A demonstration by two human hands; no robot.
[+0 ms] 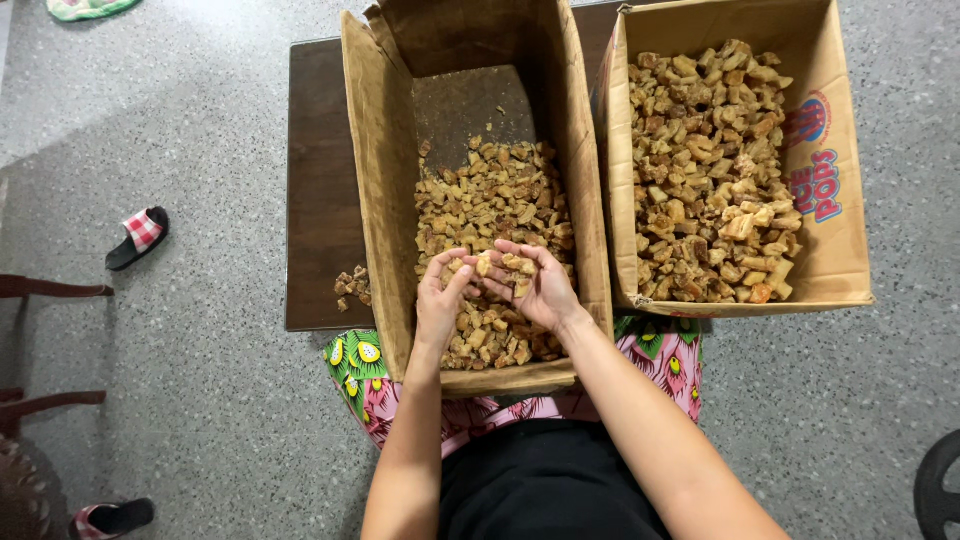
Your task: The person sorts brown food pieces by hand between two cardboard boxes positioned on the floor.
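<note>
On the far left, a black slipper (138, 238) with a red-checked strap lies on the speckled floor (200, 380). A dark brown counter (318, 200) carries a few loose brown chunks (352, 286) at its near edge and two open cardboard boxes. The left box (378, 200) is plain brown and partly filled with brown chunks. Inside it, the left hand (440, 295) has its fingers pinched together on small pieces, touching the right hand (535, 285), whose fingers lie apart, cupping a handful of pieces (505, 264). The right box (835, 250), heaped fuller, has a red and blue label on its right flap.
</note>
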